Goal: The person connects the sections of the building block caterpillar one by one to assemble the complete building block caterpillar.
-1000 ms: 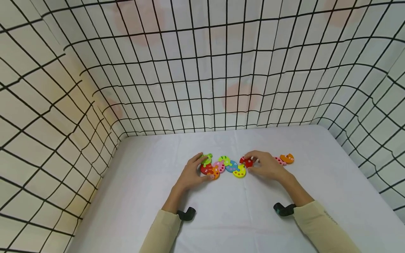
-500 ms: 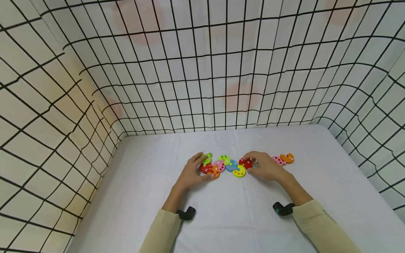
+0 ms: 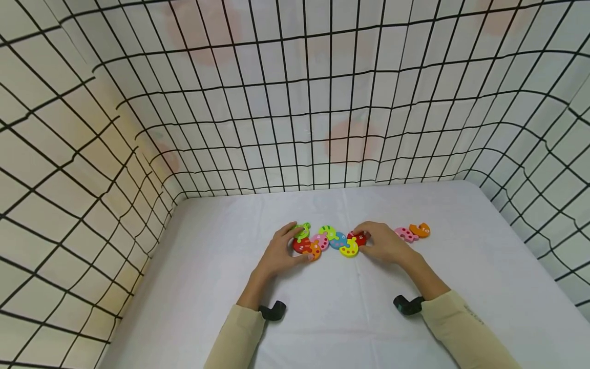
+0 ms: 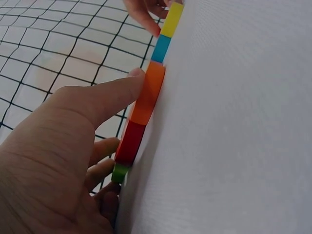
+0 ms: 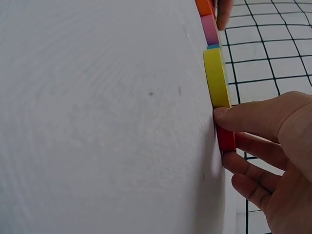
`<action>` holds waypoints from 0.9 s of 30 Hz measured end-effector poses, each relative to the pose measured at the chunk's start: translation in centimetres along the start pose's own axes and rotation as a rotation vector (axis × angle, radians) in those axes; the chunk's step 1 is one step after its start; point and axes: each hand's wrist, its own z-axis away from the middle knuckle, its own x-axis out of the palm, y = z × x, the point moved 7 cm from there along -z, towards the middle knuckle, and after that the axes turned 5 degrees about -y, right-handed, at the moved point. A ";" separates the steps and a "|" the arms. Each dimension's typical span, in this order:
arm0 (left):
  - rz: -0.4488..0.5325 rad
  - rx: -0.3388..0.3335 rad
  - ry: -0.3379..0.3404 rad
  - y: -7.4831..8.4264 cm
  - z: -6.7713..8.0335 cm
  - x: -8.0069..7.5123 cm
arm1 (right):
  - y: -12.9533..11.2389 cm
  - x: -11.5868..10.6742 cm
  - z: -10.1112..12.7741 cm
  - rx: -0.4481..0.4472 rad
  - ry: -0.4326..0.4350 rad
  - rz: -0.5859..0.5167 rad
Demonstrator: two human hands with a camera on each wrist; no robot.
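A winding chain of flat, numbered jigsaw puzzle pieces lies on the white tabletop. My left hand [image 3: 277, 255] holds its left end, thumb against the orange piece [image 4: 150, 92] and fingers by the green face piece [image 3: 301, 231]; a red piece [image 3: 301, 245] lies between. Pink [image 3: 320, 241], light green [image 3: 328, 232], blue [image 3: 338, 240] and yellow [image 3: 349, 249] pieces run on to the right. At that end my right hand [image 3: 386, 243] pinches another red piece [image 5: 225, 139] between thumb and fingers. This red piece touches the yellow one; its right part is hidden.
Right of my right hand lie a pink spotted piece [image 3: 406, 234] and an orange piece [image 3: 420, 230], touching each other. Black wire grid [image 3: 329, 110] walls the table [image 3: 221, 220] at the back and both sides. Each wrist carries a small black camera [image 3: 273, 311].
My right hand has shifted slightly left with the red piece, which now sits against the yellow piece. More of the pink spotted piece shows. The left hand has stayed in place.
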 end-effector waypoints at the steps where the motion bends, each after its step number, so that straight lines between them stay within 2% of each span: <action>1: -0.004 0.002 0.004 0.0 0.0 0.0 | 0.1 0.0 0.0 0.010 0.001 0.002; 7: -0.009 0.008 0.019 0.1 -0.1 0.0 | 0.2 -0.1 0.1 0.023 -0.001 -0.004; 11: -0.007 0.001 0.016 0.1 -0.1 -0.1 | 0.9 -0.9 0.8 0.029 0.029 -0.005; 21: 0.004 -0.007 0.023 0.5 0.0 -0.2 | 5.2 -4.5 4.2 0.087 0.198 -0.034; 27: -0.008 -0.019 0.013 0.4 0.0 -0.1 | 7.1 -5.5 5.6 0.128 0.231 -0.022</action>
